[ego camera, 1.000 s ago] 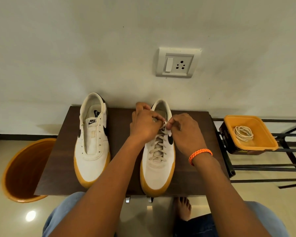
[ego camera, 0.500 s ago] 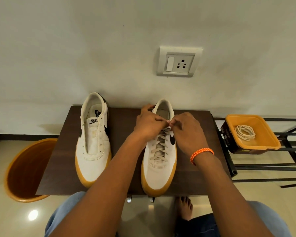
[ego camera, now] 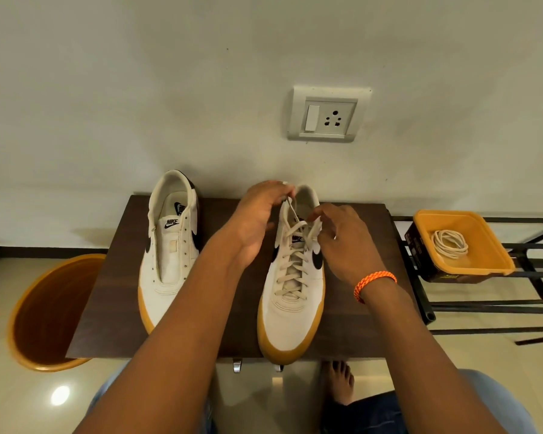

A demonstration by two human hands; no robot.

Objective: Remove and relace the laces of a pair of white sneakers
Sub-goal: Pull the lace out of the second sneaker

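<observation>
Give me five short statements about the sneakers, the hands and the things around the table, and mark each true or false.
1. The sneaker on the left has no lace in its eyelets. True.
2. Both hands are working on the left sneaker. False: the left hand and the right hand are at the top of the laced sneaker on the right.
3. A coiled lace lies in the orange tray to the right of the table. True.
4. The orange braided band is on the left wrist. False: it is on the right wrist.
5. The left hand pinches a lace end near the collar of the right sneaker. True.
</observation>
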